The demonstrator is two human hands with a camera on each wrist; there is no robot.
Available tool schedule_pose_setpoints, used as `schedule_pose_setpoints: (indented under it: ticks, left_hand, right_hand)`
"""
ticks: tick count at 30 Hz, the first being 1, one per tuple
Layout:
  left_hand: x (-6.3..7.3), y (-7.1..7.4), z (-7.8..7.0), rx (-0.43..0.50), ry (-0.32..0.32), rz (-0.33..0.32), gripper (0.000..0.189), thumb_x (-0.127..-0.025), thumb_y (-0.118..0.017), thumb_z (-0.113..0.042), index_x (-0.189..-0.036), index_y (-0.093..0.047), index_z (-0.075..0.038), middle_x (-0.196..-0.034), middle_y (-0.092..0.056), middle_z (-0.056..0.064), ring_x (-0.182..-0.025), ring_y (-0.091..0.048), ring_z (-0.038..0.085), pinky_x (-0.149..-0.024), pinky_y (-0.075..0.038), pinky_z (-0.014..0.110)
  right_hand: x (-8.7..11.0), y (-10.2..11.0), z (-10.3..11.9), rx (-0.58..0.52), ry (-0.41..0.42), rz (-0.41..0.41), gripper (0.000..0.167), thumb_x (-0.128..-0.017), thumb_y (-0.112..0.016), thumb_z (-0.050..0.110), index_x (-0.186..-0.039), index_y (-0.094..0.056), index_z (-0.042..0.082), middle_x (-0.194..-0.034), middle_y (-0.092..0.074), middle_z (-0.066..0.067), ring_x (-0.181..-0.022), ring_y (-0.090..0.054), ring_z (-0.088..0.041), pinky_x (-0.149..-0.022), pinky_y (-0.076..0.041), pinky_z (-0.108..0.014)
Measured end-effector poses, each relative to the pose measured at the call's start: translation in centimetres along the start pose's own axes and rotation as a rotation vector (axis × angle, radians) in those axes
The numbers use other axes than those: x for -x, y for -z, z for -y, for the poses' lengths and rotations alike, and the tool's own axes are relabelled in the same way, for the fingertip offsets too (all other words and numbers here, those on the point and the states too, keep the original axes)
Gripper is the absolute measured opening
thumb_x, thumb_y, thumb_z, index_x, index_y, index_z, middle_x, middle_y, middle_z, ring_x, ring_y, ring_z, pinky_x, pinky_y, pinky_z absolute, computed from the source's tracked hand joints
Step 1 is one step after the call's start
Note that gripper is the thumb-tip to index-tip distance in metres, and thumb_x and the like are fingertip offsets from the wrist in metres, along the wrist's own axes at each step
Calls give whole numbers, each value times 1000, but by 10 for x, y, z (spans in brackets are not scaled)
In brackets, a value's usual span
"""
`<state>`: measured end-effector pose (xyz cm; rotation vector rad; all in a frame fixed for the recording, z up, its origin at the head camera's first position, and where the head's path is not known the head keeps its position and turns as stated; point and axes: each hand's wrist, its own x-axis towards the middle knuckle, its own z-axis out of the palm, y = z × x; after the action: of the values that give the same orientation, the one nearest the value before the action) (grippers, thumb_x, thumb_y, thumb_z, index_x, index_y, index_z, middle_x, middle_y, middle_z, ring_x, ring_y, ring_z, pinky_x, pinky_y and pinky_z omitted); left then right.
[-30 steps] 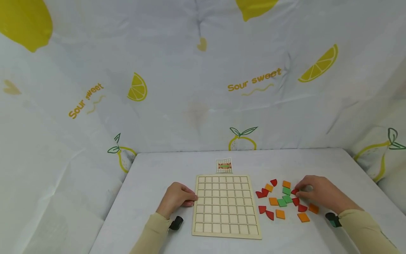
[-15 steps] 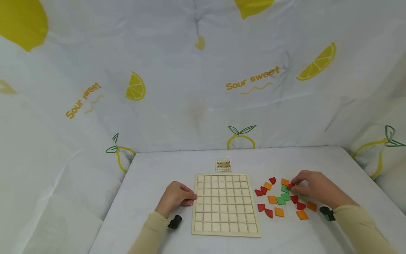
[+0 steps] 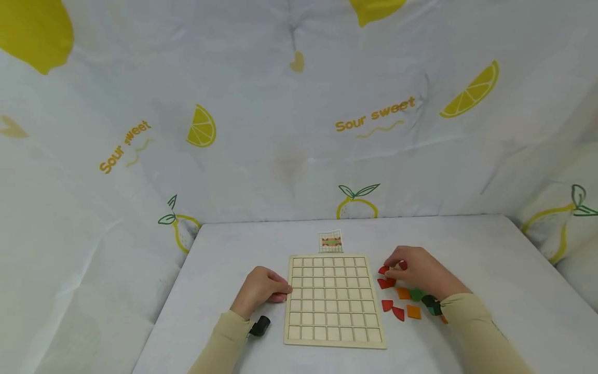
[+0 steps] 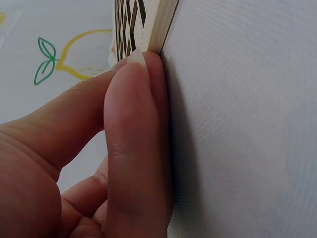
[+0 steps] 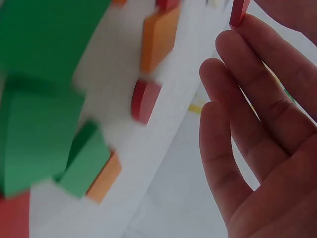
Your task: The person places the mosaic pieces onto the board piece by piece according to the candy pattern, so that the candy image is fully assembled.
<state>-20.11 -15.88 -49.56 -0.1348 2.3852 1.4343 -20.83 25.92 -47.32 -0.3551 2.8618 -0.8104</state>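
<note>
In the head view my right hand [image 3: 418,267] pinches a red quarter-round tile [image 3: 383,270] between thumb and fingertips, just right of the wooden grid board [image 3: 322,344]. The right wrist view catches that red tile [image 5: 239,11] at its top edge, with the other fingers spread loosely. My left hand [image 3: 261,288] grips the board's left edge. Thumb and finger meet at the pale board edge [image 4: 157,29] in the left wrist view. Below the right hand lie red tiles [image 3: 386,305], orange squares [image 3: 413,311] and a green square [image 3: 416,294], several others being covered by hand and forearm.
Behind the board lies a small printed pattern card [image 3: 330,242], showing red, orange and green shapes on a grid. A white cloth [image 3: 224,249] covers the table, and a lemon-print curtain [image 3: 261,176] rises at its far edge. Each wrist wears a black camera [image 3: 259,326].
My right hand has lifted a red quarter-round tile from the right side of the pile and carried it left towards the board. The left hand stays at the board's edge.
</note>
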Motion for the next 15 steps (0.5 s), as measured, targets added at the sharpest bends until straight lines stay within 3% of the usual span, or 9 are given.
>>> schedule_pose_setpoints:
  ticks: [7, 15]
  left_hand:
    - [0, 1, -1, -11, -9, -3, 21, -85, -94, -16, -95, -80, -4, -83, -80, 6, -67, -76, 9, -66, -65, 25]
    - [-1, 0, -1, -19, -2, -4, 21, -85, -94, -17, -95, -80, -5, -83, -80, 5, -66, -75, 8, -66, -65, 25]
  right_hand:
    - [-2, -15, 20, -53, 17, 21, 14, -95, -85, 29, -107, -82, 22, -102, -74, 11, -90, -66, -10, -78, -57, -28]
    - [0, -29, 34, 0, 33, 16, 11, -94, -85, 26, -104, -82, 22, -99, -72, 13, -91, -63, -10, -81, -58, -32]
